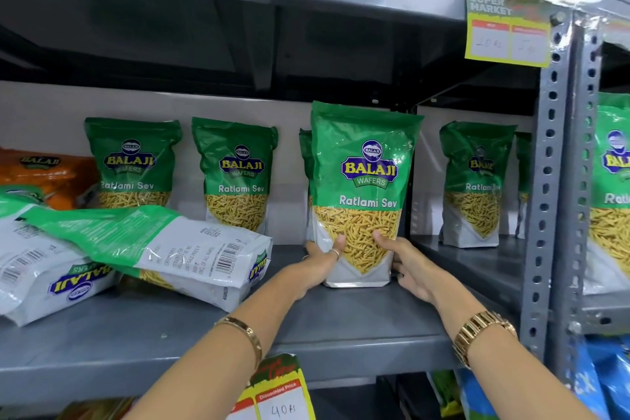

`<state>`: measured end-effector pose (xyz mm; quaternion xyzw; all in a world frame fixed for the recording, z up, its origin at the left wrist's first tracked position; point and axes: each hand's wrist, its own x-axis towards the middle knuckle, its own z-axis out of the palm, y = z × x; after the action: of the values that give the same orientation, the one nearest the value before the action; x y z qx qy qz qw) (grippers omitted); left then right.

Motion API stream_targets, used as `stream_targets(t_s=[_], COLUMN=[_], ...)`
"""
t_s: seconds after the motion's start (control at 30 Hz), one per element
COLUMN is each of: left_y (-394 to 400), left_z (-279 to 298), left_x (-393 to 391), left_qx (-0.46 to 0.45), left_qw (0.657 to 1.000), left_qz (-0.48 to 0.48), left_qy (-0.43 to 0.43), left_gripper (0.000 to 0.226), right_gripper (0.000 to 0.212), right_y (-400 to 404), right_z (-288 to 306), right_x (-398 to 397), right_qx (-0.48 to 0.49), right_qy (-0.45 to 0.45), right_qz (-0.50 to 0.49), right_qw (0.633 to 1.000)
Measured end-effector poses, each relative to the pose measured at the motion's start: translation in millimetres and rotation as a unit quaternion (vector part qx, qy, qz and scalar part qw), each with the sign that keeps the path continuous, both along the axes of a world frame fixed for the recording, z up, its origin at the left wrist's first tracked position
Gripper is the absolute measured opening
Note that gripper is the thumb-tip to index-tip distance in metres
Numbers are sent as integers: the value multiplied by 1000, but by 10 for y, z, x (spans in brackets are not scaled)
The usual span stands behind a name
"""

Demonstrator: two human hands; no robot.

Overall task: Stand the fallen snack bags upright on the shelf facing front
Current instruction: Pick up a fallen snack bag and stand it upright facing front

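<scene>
Nearest the camera, a yellow-and-red paper price tag [279, 392] w/ "40" handwritten hangs off the front lip of the grey metal shelf [341, 327]. Above it two bare forearms reach in: the left wrist has a thin gold bangle [246, 334], the right a chunky gold link watch band [477, 334]. Left hand [318, 264] & right hand [410, 266] grasp the bottom of a green-and-white "Balaji Wafers Ratlami Sev" pouch w/ clear window showing yellow sev [363, 194]; thumbs press on the front window, other fingers wrap round the sides & behind, mostly hidden. A ring shows on a left finger. The held pouch stands upright, logo facing front, base on the shelf deck toward the middle-right. To the left on the same deck, a matching green-and-white pouch lying flat, back panel & barcode up [163, 249], rests partly over another fallen white-and-green pouch w/ upside-down logo [44, 276] at the far-left edge. Behind those, an orange Balaji bag lying on its side [47, 174]. Further back along the rear wall, upright green sev pouches face front: one at back left [133, 164], one next to it [237, 174], another half hidden right behind the held pouch, & one at back right [475, 184]. At right, a grey perforated steel upright [545, 181]; a yellow "Super Market" price label [508, 31] is fixed on the shelf above.
</scene>
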<state>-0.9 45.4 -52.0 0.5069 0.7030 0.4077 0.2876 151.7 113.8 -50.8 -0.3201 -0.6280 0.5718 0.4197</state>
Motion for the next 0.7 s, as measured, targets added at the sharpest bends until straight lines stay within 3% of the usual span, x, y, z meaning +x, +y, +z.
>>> stream_targets(t_s=[0.23, 0.57, 0.63, 0.7], left_y=[-195, -440, -452, -467], left_z=[-88, -145, -149, -153], left_x=[30, 270, 300, 349], left_qx=[-30, 12, 47, 104], left_qw=[998, 999, 999, 994], left_qz=[-38, -32, -11, 13], left_qy=[49, 36, -5, -42], left_gripper=[94, 90, 99, 106], right_gripper=[98, 72, 79, 72], right_y=[-171, -452, -544, -681], right_z=[-59, -117, -24, 203], right_x=[281, 448, 405, 367], right_qx=[7, 28, 104, 264], right_qy=[13, 14, 15, 7], right_qz=[22, -45, -125, -257], right_qw=[1000, 998, 987, 930])
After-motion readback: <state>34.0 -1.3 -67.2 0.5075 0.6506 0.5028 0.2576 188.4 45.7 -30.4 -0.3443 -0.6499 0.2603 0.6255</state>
